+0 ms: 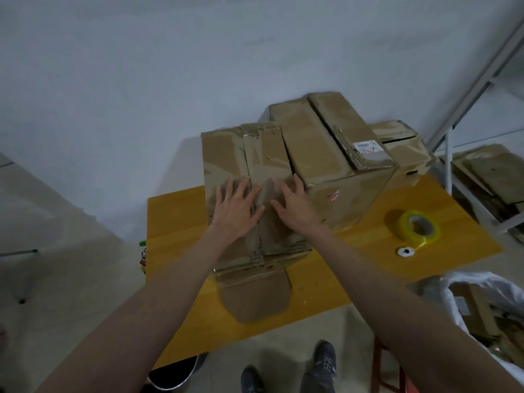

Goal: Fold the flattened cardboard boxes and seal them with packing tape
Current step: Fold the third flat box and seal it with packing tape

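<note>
A worn brown cardboard box [226,154] stands on the yellow table [326,282], its two top flaps folded shut along a centre seam. My left hand [236,209] presses flat on the left flap, fingers spread. My right hand [293,204] presses flat on the right flap beside the seam. A loose flap [255,299] hangs out at the box's near end. A roll of yellowish clear packing tape [419,228] lies on the table to the right, apart from both hands.
A larger taped box [334,154] and a smaller box [405,148] stand behind and to the right. A small white disc [406,251] lies near the tape. Flattened cardboard [493,174] fills a shelf at right; a white bag [482,307] of cardboard sits at lower right.
</note>
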### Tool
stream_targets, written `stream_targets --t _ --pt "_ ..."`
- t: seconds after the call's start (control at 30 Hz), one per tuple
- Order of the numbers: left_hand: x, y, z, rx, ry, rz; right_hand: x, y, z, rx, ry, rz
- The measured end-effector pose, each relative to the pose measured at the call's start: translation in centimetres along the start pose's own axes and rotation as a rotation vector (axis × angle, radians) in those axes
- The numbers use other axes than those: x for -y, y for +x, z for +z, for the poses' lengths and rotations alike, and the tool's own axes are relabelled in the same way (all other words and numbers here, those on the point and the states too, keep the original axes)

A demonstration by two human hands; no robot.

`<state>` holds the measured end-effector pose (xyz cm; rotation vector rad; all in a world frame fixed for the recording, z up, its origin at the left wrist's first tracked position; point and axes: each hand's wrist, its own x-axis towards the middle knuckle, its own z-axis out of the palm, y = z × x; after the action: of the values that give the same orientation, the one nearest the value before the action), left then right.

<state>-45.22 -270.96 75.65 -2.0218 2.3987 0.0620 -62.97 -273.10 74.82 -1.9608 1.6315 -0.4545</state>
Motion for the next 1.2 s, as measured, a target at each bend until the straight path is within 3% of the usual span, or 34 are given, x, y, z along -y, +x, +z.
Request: stream_targets --t 0.3,0.47,0.63,0.77,0.97,1.2 --pt "-1.9 -1.0 -2.7 -0.019 -0.010 0.017 1.2 -2.2 -3.4 -0.099 -0.047 -0.065" --pt "-6.7 1.6 -6.0 -0.115 -0.021 0.151 -0.5 -3.9 -8.7 -0.214 -0.115 -0.051" --pt "-17.6 5.4 -6.8 -0.147 -0.006 0.363 -9.3 -7.9 -15.5 -0.328 -0.232 0.108" --pt "-27.1 6.6 -3.0 -0.105 -0.014 0.503 -18.6 -11.4 -18.0 -0.322 -0.245 0.318" --pt "-35.9 9.8 5.3 0.119 -0.069 0.498 -29.8 -12.2 -18.1 -0.203 -0.233 0.433" --pt "-40.2 14.6 12.8 0.281 -0.016 0.405 -39.7 -8.7 -16.6 -0.068 -0.239 0.483"
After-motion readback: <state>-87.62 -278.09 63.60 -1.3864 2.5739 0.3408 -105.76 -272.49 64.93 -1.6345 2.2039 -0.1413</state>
